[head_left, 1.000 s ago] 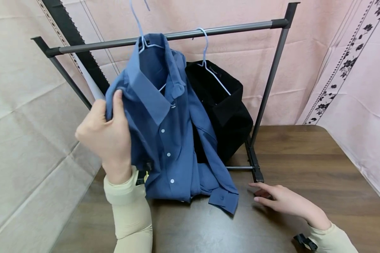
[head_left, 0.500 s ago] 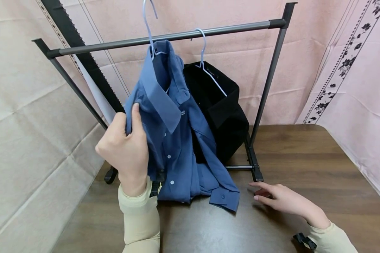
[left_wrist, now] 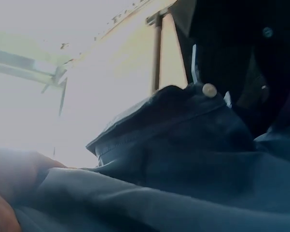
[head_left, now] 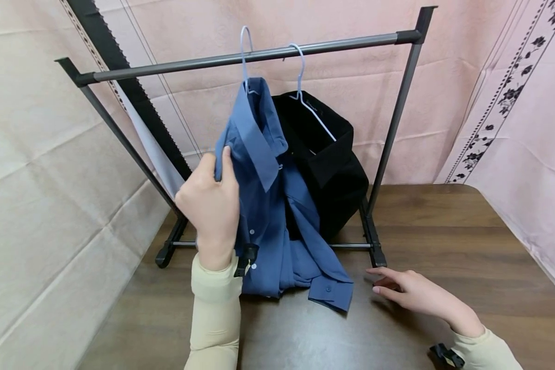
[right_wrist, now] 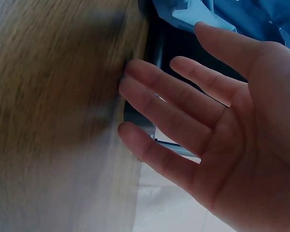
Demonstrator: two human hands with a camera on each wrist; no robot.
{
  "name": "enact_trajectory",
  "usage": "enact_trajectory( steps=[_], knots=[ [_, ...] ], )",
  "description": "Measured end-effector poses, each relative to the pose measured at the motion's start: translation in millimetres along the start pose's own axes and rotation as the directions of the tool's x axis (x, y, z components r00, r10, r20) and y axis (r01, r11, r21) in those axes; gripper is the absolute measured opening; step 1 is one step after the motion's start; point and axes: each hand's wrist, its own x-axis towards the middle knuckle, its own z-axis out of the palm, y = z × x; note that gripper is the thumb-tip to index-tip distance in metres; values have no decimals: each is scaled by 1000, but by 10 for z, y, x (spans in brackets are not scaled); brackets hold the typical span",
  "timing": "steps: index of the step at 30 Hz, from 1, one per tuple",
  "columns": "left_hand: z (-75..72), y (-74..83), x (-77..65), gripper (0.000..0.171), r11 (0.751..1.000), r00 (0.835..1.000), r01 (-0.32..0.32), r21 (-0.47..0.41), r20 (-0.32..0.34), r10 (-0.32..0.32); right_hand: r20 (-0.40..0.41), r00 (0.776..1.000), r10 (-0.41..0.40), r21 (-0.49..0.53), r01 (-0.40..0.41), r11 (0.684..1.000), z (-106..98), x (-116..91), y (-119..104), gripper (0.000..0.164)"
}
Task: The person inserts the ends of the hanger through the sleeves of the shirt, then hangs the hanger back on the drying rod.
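My left hand pinches the shoulder of a blue button-up shirt between thumb and curled fingers. The shirt is on a pale blue hanger, whose hook curves above the rail of a dark metal clothes rack. Whether the hook touches the rail I cannot tell. Folds of the shirt fill the lower left wrist view. On the tabletop by the rack's right foot, my right hand lies with relaxed fingers, holding nothing; its palm and fingers show in the right wrist view.
A black shirt hangs on a second pale hanger just right of the blue one, partly behind it. The rack stands on a brown wooden table. Pale pink cloth hangs behind and around.
My left hand has moved right with the blue shirt and its hanger, closer to the black shirt. The hanger's hook has come down to the rail's level. My right hand stays still.
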Motion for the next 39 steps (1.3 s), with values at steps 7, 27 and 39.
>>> enact_trajectory(
  steps=[7, 27, 39],
  knots=[
    [97, 82, -182, 48, 999, 993, -42, 10, 115, 41, -14, 1000, -6, -17, 6, 1000, 14, 5, -6, 45],
    [178, 260, -507, 42, 997, 847, 13, -78, 530, 30, -18, 1000, -16, 18, 16, 1000, 25, 24, 49, 43],
    [315, 117, -1048, 84, 948, 629, 76, -309, 752, 194, -1, 1000, -1, 11, 1, 1000, 12, 9, 46, 44]
  ],
)
